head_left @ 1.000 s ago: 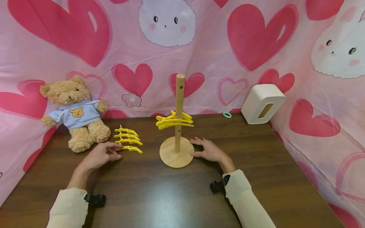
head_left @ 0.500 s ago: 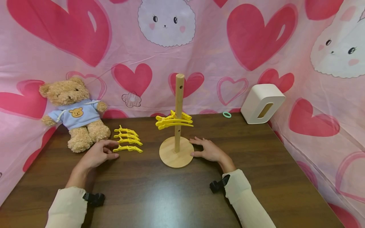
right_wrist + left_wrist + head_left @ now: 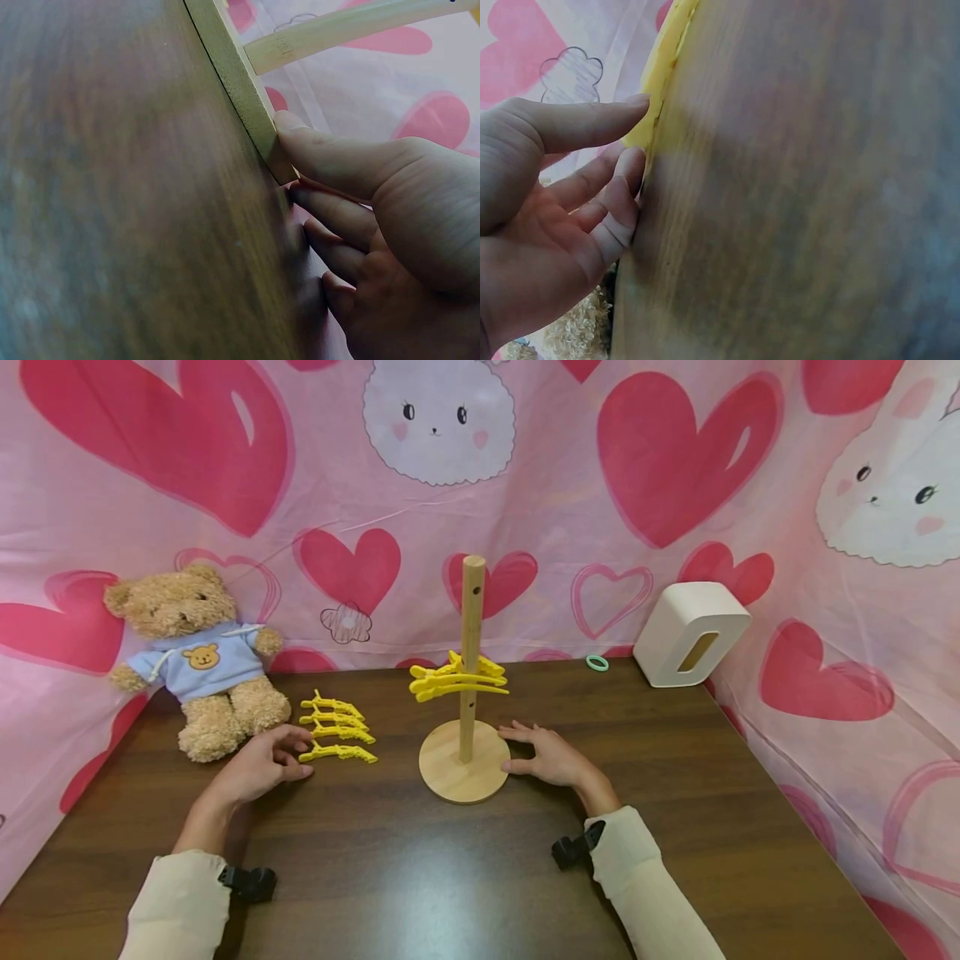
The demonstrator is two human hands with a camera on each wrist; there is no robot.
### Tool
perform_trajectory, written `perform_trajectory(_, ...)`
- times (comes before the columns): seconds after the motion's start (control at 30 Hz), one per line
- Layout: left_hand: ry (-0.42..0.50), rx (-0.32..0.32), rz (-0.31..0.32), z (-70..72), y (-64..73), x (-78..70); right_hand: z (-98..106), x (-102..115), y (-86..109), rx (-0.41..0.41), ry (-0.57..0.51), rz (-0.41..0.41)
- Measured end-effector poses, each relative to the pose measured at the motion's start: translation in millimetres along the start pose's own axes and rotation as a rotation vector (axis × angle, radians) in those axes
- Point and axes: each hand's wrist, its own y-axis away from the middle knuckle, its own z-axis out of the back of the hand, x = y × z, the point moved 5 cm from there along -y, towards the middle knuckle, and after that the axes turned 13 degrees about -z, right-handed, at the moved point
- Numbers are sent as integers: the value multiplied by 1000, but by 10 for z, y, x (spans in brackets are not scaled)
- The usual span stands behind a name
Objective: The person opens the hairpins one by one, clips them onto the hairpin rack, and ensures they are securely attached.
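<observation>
In the head view several yellow alligator hair clips lie in a row on the table. My left hand is at the near end of the closest clip, thumb and index finger apart on either side of it. The left wrist view shows the thumb overlapping this clip. My right hand touches the rim of the round base of a wooden stand, fingers spread. In the right wrist view the thumb rests at the base's edge. More yellow clips grip the stand's post.
A teddy bear in a blue hoodie sits behind the left hand. A green ring and a white box with a slot are at the back right. Behind the table hangs a pink heart-patterned cloth.
My left hand has drawn back slightly to the left, uncovering the end of the nearest clip, which has turned a little into line with the others. The right hand has stayed at the base.
</observation>
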Motion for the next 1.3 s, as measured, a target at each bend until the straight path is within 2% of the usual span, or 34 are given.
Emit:
perform_trajectory(0.17, 4, 7, -14, -2, -6, -1, 1, -1, -9, 0, 0, 0)
perform_trajectory(0.77, 37, 25, 5, -4, -10, 46, 15, 21, 12, 7, -11, -13)
perform_trajectory(0.93, 17, 43, -18, -9, -7, 26, 14, 18, 7, 13, -7, -27)
perform_trajectory(1.17, -17, 56, 17, -4, -11, 10, 12, 10, 2, 12, -7, -27)
perform_trajectory(1.3, -12, 29, -9, 11, -14, 6, 7, 5, 0, 9, -10, -24)
